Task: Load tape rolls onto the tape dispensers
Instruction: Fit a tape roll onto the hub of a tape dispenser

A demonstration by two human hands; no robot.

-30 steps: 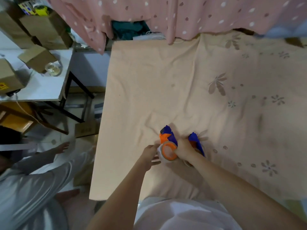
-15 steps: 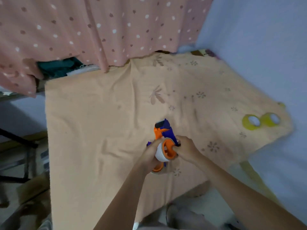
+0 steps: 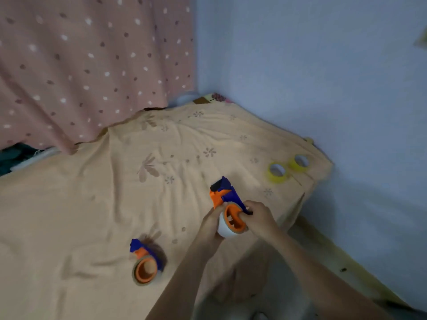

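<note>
Both forearms reach forward from the bottom edge and meet above the peach cloth-covered tabletop, where the two hands hold a blue and orange plastic tape dispenser lifted clear of the cloth, its blue nose pointing up and away from the person. The left hand is curled around the near left side of a white tape roll seated on the dispenser's orange hub, fingers closed on it. The right hand grips the dispenser's right side, its fingers bent over the blue frame and the hub's edge, wrist angled inward. To the left of the held dispenser and nearer the person, a second blue and orange tape dispenser lies on the cloth with a brown roll around its hub. To the right of the held dispenser and farther away, two yellow tape rolls lie flat just beside each other near the tabletop's corner, close to the pale blue wall.
</note>
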